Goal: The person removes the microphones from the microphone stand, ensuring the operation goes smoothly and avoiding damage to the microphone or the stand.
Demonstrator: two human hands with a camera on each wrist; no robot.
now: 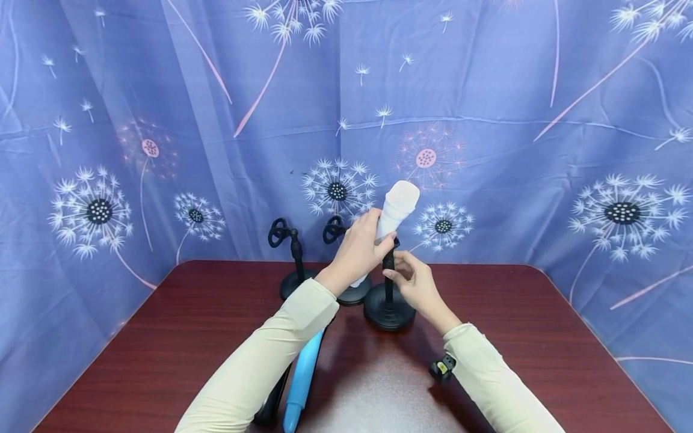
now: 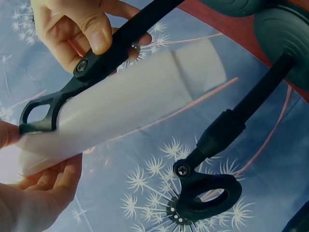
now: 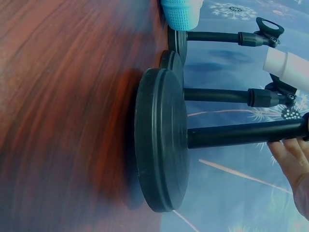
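My left hand (image 1: 357,246) grips a white microphone (image 1: 399,204), which slants with its thick head up and to the right. In the left wrist view its body (image 2: 130,96) passes at the ring-shaped clip (image 2: 43,113) of the nearest black microphone stand (image 1: 388,313), and the left fingers (image 2: 63,176) curl round the microphone. My right hand (image 1: 417,282) pinches that stand just below the clip, thumb on one side and fingers on the other. The stand's round base (image 3: 166,140) rests on the table.
Two more black stands with vacant ring clips, one at the left (image 1: 298,258) and one in the middle (image 1: 334,228), stand behind. A blue microphone (image 1: 303,373) and a black one (image 1: 271,397) lie under the left forearm. A patterned blue curtain (image 1: 487,150) hangs behind the table (image 1: 514,331).
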